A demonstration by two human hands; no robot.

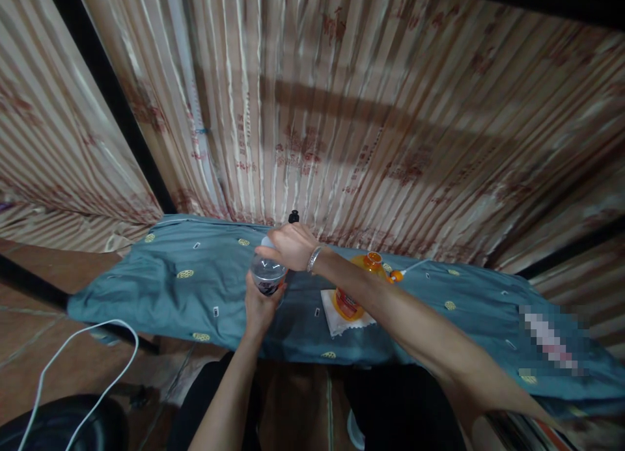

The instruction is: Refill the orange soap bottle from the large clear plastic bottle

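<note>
A clear plastic bottle (267, 271) with a dark printed label stands at the middle of the cloth-covered surface. My left hand (262, 304) is wrapped round its lower body. At the bottle's top, my right hand (294, 245), with a silver bracelet at the wrist, closes its fingers on a whitish cap (266, 242). Partly behind my right forearm is an orange bottle (346, 305) with a red label and an uncapped mouth. It rests on a white napkin (333, 319). An orange cap (396, 276) lies to its right on the cloth.
The blue-green patterned cloth (166, 295) covers a long, narrow surface. Behind it hangs a striped curtain (312, 112) between black posts. A small black object (293, 216) is at the back edge. A white cable (83, 330) loops at the lower left, above a black stool (68, 425).
</note>
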